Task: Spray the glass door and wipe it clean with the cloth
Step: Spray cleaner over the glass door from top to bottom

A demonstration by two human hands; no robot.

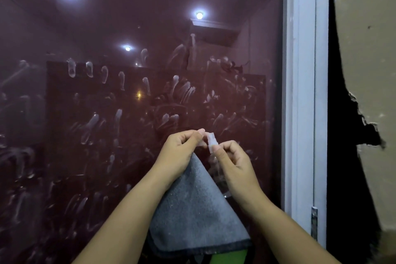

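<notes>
Both hands are raised in front of the glass door (128,103), which fills the view from about nine o'clock to two o'clock and is covered in whitish finger smears and streaks. The left hand (180,152) has its fingers curled, pinching a small translucent piece at its fingertips while also gripping the top of a grey cloth (197,216), which hangs down from it toward six o'clock in a cone shape. The right hand (233,163) is curled too, its thumb and forefinger pinching the pale nozzle of a clear spray bottle (212,146) (the bottle's body is barely visible against the dark glass, so how it is carried cannot be told). The two hands nearly meet at the nozzle. At three o'clock stands the white door frame (304,92), with a metal hinge (314,221) lower down, and beyond it a chipped beige wall (368,49).
</notes>
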